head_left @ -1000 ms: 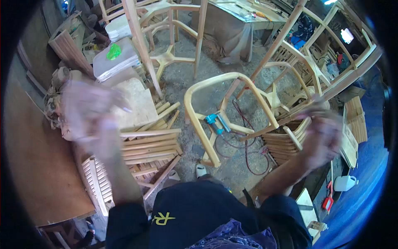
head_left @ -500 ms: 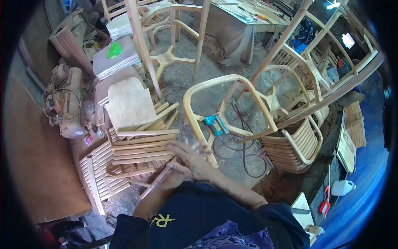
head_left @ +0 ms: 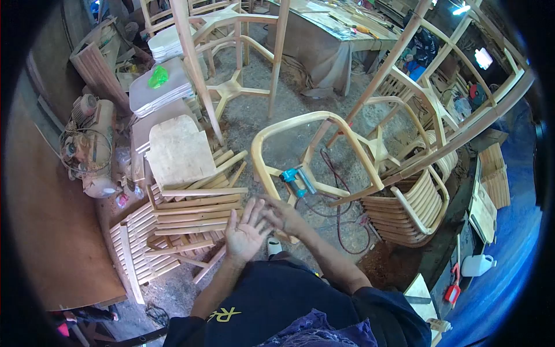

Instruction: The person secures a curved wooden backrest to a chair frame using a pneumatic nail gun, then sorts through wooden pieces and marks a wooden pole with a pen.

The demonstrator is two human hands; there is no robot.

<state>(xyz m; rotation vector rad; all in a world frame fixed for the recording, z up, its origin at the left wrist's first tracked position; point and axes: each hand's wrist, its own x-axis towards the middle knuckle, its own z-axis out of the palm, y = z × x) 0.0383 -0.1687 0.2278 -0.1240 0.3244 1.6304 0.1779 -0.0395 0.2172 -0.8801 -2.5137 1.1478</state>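
Observation:
My left hand [head_left: 246, 232] is palm up in front of my body, fingers spread and holding nothing. Close against its fingers is my right hand [head_left: 281, 216], with its fingers apart and nothing visible in them. Just beyond the hands stands a wooden chair frame [head_left: 258, 156] with a curved top rail. A teal air tool [head_left: 296, 181] rests on that frame, joined to a dark red hose [head_left: 341, 228]. Left of my hands lies a pile of wooden slats [head_left: 196, 213], with pale shaped boards [head_left: 178, 151] behind it.
An air compressor [head_left: 95, 144] stands at the left. Stacked curved rails [head_left: 399, 214] are at the right. Taller chair frames [head_left: 229, 88] and a covered worktable [head_left: 312, 40] stand further back. A white jug [head_left: 478, 265] sits by the blue sheet [head_left: 509, 231].
My hands, wide apart at first, came together over the middle of my body. The left hand has since turned palm up with its fingers spread.

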